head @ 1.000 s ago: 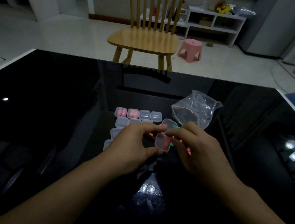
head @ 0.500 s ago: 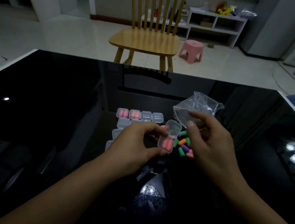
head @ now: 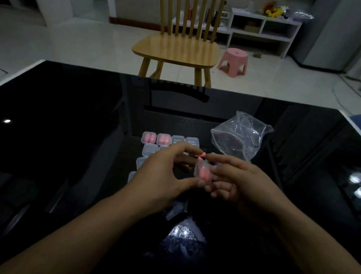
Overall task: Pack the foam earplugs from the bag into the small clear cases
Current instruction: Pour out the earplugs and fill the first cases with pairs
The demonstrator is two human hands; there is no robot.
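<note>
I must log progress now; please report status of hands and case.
Left hand and right hand both pinch small clear case, pink earplugs inside. Bag lies behind on table. Nothing in the way.

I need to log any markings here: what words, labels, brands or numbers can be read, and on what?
None can be read.
Small clear cases: no print visible.
Plastic bag: no label visible.
Items on the white shelf: too small and blurred to read.
</note>
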